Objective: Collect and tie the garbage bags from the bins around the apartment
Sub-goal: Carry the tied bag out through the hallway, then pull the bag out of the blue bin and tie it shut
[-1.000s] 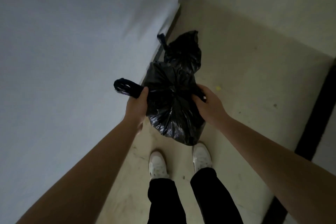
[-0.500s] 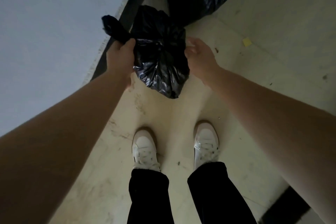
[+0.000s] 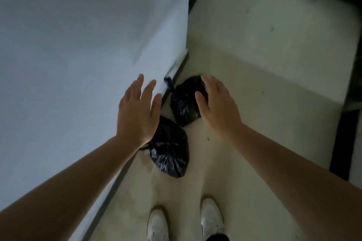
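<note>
Two tied black garbage bags lie on the pale floor beside the wall. The near bag (image 3: 169, 152) rests just in front of my feet. The far bag (image 3: 184, 101) sits beyond it against the dark skirting. My left hand (image 3: 138, 111) hovers above the near bag with fingers spread and holds nothing. Over the far bag's right side floats my right hand (image 3: 216, 104), also open and empty. Each hand hides part of the bag below it.
A white wall (image 3: 78, 55) runs along the left with a dark skirting strip (image 3: 109, 193). My white shoes (image 3: 158, 225) stand at the bottom. A dark border (image 3: 340, 143) edges the floor at the right, and a dark band crosses the top right corner.
Both hands have let go of the bag they held. That bag now lies on the floor next to the other one, and both hands have risen, fingers spread.
</note>
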Motion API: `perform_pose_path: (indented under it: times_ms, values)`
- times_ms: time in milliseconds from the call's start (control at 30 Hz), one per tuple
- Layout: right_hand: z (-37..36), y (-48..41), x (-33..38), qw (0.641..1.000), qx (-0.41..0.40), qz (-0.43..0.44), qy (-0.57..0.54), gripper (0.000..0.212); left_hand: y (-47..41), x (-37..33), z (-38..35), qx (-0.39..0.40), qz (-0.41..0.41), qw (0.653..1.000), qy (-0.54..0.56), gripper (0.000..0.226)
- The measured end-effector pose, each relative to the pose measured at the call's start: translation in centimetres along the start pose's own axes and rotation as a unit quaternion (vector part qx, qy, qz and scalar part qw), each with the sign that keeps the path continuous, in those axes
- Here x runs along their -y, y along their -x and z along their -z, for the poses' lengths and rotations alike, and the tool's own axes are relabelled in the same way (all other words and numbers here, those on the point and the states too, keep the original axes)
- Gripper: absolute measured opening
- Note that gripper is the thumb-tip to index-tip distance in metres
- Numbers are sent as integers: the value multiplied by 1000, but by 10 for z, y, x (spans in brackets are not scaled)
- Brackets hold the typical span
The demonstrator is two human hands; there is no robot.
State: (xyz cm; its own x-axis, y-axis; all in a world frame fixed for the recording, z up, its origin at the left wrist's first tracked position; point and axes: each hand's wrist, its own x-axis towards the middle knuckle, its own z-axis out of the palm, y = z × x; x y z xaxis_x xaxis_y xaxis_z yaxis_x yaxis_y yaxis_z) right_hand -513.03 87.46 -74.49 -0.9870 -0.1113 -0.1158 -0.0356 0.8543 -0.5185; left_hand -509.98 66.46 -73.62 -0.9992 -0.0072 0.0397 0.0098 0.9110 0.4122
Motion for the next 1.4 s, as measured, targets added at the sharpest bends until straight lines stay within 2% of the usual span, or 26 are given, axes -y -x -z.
perform_pose_path:
  times_ms: [200, 400, 500, 600, 667, 767, 900, 1000, 1233, 1400]
  values:
    - [284, -11, 115, 982, -161, 70, 64, 56, -83, -144, 254, -157, -166, 973, -45, 52]
    - [547, 52, 212, 933, -322, 117, 111, 56, -87, -290, 502, -239, -227, 941, -80, 70]
    - [639, 106, 240, 892, -410, 113, 154, 56, -67, -346, 583, -278, -263, 921, -75, 70]
    - [696, 172, 245, 847, -481, 86, 209, 56, -41, -392, 620, -306, -318, 896, -42, 68]
    - [715, 223, 234, 824, -505, 59, 251, 55, -21, -424, 618, -312, -365, 877, -6, 67]
    - [715, 307, 200, 801, -517, -22, 301, 55, 12, -481, 583, -275, -436, 854, 70, 65]
    - [687, 438, 150, 790, -468, -187, 351, 60, 86, -559, 512, -161, -511, 833, 137, 66]
    - [674, 548, 132, 754, -446, -296, 379, 61, 164, -618, 481, -91, -577, 798, 146, 67]
    - [660, 804, 168, 614, -472, -475, 419, 63, 375, -723, 498, -81, -727, 643, 224, 67]
    - [597, 1002, 210, 517, -483, -564, 425, 65, 575, -754, 506, -98, -813, 492, 295, 63]
